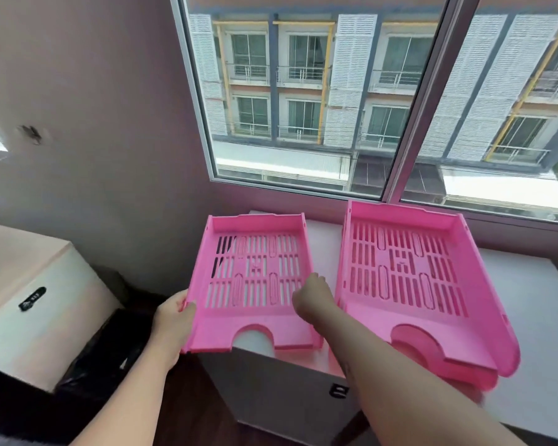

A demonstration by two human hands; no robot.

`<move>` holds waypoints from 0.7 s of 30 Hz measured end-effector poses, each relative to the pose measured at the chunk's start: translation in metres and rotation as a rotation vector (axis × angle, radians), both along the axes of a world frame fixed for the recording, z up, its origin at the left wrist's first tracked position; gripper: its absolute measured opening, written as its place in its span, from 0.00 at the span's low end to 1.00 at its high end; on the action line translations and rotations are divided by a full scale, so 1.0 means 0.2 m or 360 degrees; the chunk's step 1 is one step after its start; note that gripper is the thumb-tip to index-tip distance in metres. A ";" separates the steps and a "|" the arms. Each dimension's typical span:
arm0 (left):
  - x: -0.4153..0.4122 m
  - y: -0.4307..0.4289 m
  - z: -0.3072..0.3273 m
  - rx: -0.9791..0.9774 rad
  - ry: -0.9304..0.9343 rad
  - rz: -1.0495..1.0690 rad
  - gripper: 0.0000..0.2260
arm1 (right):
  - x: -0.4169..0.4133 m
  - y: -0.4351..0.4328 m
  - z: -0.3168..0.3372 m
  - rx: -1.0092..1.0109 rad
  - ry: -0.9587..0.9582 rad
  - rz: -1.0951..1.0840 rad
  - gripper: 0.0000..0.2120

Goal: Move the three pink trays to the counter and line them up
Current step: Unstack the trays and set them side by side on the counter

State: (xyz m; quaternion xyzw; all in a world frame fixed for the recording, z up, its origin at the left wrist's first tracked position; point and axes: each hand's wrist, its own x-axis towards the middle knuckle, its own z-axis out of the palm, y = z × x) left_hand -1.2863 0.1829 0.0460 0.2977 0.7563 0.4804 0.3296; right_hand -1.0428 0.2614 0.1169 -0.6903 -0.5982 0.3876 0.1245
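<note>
Head view. A single pink tray, the left tray (255,278), lies on the white counter (529,300) below the window (335,101), its left edge and front corner overhanging the counter's edge. The left hand (174,320) grips its left rim near the front, thumb on top and fingers (189,305) curled beneath. The right hand (313,299) rests at the tray's right rim; whether its fingers are closed on the rim or only pressing against it cannot be told. To the right, near but apart, sits a stack (409,284) that appears to hold two more trays, one nested in the other, overhanging the counter's front edge.

Handling, as a judgement: the trays look like thin moulded plastic with slotted floors, so light, fairly stiff, liable to flex if lifted by one corner, and smooth enough to slide easily on the counter. The side rims near the front, taken one in each hand, offer the steadiest hold; the arched front notch also gives a finger hold. The stack remains to be separated and aligned.
</note>
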 end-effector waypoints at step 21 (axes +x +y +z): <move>1.03 0.62 0.67 0.0461 0.0453 -0.0814 0.11 | 1.16 0.16 0.51 0.0687 -0.0227 -0.0393 0.19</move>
